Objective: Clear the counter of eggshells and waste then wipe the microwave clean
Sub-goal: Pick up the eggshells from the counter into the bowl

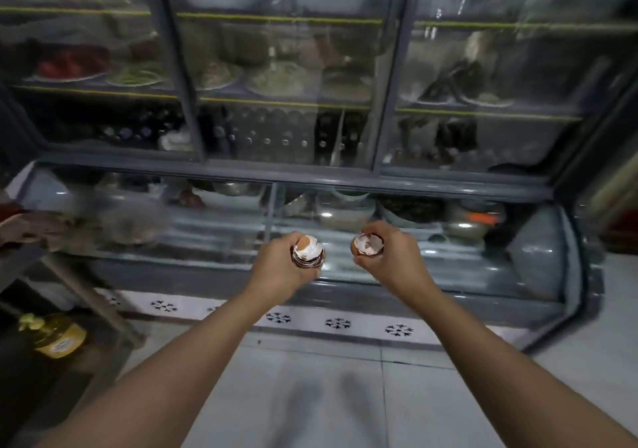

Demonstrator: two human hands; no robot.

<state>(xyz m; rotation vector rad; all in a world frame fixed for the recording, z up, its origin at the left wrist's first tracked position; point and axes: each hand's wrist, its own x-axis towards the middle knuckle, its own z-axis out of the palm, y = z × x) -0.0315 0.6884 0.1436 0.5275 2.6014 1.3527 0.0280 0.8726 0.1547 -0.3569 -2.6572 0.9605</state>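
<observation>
No writing can be read; the yellow label on a bottle at lower left is blurred. A glass-fronted display fridge is seen ahead, stocked with plates and bottles, above a pale tiled floor. A stack of nested brown eggshells, white inside, is gripped by the curled fingers of the left hand. A half shell is held in the curled fingers of the right hand.

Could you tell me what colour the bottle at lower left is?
Yellow bottle, seen in the head view.
</observation>
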